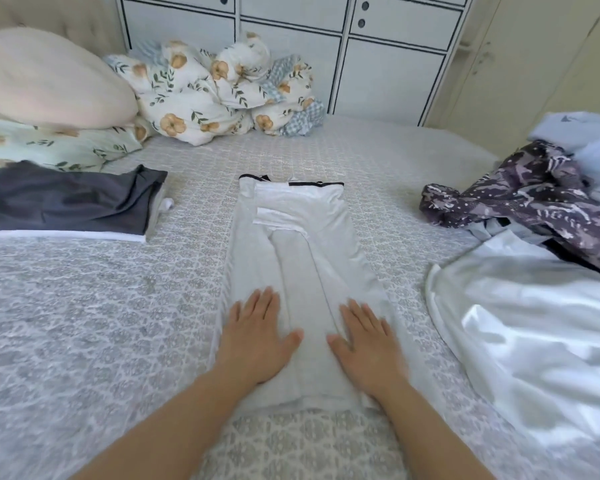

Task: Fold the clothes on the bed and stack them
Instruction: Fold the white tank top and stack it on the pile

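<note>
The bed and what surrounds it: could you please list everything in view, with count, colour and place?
White garment: one, white with black trim, folded lengthwise, bed centre.
Folded stack: one, dark grey over white, left.
Unfolded clothes: one heap, purple print, pale blue and white, right.
Quilt: one, floral, bunched at the cabinet.
Pillows: two, cream over floral, far left.
Bedspread: one, grey patterned.
Cabinet: one, white, behind.
Left hand: flat on the garment.
Right hand: flat on the garment.
</note>
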